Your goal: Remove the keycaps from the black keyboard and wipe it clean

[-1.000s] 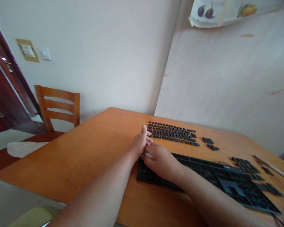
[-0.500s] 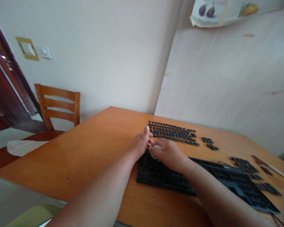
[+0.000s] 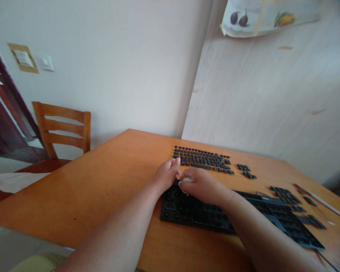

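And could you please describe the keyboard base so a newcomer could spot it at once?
On the wooden table, find the right hand gripping a white wad. Below it and running to the right lies the long black keyboard base. It is one large flat piece, unlike the small separate keycaps set out in rows beyond it.

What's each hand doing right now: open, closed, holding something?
Left hand: by the far corner of the black keyboard base; fingers mostly hidden, so its grip cannot be told.
Right hand: closed, holding a white wad.
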The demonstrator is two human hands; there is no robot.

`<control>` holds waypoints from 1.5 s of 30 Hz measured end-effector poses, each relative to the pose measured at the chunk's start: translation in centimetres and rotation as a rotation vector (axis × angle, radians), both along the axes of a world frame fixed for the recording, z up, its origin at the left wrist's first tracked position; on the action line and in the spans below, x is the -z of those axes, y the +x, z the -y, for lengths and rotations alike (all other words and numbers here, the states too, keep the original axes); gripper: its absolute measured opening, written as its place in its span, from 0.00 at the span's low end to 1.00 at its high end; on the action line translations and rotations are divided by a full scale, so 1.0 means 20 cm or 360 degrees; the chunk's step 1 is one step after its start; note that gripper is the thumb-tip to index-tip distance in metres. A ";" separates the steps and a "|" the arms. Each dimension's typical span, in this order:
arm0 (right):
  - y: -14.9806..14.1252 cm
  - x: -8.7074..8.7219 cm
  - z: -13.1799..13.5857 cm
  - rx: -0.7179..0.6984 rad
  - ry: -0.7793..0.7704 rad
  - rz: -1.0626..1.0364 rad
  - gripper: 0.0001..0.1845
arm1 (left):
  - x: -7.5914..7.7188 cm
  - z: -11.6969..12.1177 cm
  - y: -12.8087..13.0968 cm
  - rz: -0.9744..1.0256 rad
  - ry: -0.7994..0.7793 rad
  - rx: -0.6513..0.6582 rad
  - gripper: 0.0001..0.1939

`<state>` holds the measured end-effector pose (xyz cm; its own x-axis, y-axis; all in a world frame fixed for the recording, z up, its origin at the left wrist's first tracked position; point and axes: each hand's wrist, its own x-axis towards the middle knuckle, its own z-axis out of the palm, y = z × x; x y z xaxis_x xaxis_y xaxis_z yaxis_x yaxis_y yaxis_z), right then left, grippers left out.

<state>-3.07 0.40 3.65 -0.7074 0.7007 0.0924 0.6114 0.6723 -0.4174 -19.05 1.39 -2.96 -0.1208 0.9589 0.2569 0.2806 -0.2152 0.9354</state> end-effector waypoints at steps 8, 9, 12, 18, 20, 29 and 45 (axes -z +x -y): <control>-0.10 0.04 0.02 -0.0063 0.0079 -0.0047 0.03 | 0.00 -0.02 -0.03 -0.0179 0.0026 -0.0150 0.26; -0.10 0.04 0.02 -0.0073 0.0083 -0.0029 0.04 | 0.00 -0.03 -0.03 -0.0212 0.0029 -0.0142 0.25; -0.08 0.03 0.02 -0.0091 0.0089 0.0028 0.06 | 0.00 -0.02 -0.03 -0.0322 0.0044 -0.0096 0.21; 0.00 -0.01 0.00 -0.0118 0.0108 0.0205 0.08 | -0.01 0.01 -0.01 -0.0514 0.0083 0.0008 0.13; 0.03 -0.02 0.00 -0.0105 0.0092 0.0227 0.07 | -0.02 0.01 -0.02 -0.0560 0.0081 0.0022 0.12; 0.23 0.01 -0.02 0.0046 -0.0004 0.0123 0.06 | 0.00 -0.01 -0.03 -0.0646 0.0064 0.0016 0.12; 0.59 0.04 -0.04 0.0357 -0.0030 0.0036 0.05 | -0.01 0.00 -0.04 -0.0685 0.0002 0.0018 0.13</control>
